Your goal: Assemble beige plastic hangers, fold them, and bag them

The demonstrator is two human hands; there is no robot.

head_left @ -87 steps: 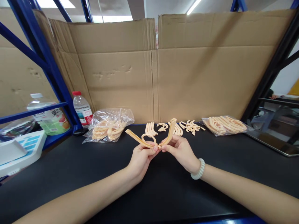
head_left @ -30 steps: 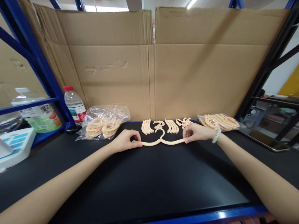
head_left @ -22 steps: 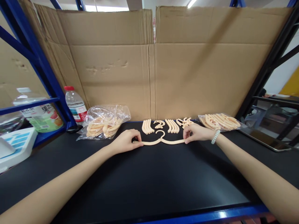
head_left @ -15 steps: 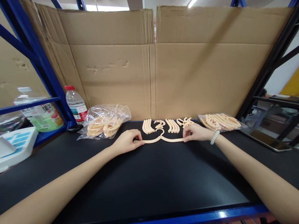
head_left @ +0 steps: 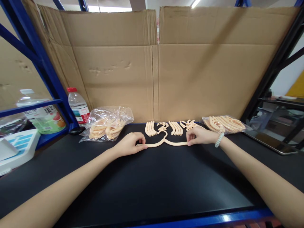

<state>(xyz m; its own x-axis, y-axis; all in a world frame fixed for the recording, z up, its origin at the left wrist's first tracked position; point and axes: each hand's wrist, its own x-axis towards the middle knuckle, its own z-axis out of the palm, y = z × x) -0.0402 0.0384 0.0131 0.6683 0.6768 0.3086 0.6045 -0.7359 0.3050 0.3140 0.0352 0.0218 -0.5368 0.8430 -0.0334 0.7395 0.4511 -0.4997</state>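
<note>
- Cardboard sheets (head_left: 190, 69) stand upright along the table's far edge, at 12 o'clock from the hands.
- Black table (head_left: 147, 186) carries everything; blue rack uprights (head_left: 40, 63) rise at 10 o'clock.
- Clear bag of peach pieces (head_left: 108, 126) lies at 10 o'clock from the hanger; a second bag (head_left: 225, 124) lies at 2 o'clock.
- Water bottle (head_left: 78, 106) stands just left of the first bag.
- Peach hanger (head_left: 163, 143) lies flat on the table between the hands, hook toward 12 o'clock.
- Left hand (head_left: 130, 144) pinches the hanger's left tip; right hand (head_left: 199, 136) pinches its right tip.
- Loose hanger parts (head_left: 174, 127) sit in small rows just behind the hanger, possibly touching its hook.
</note>
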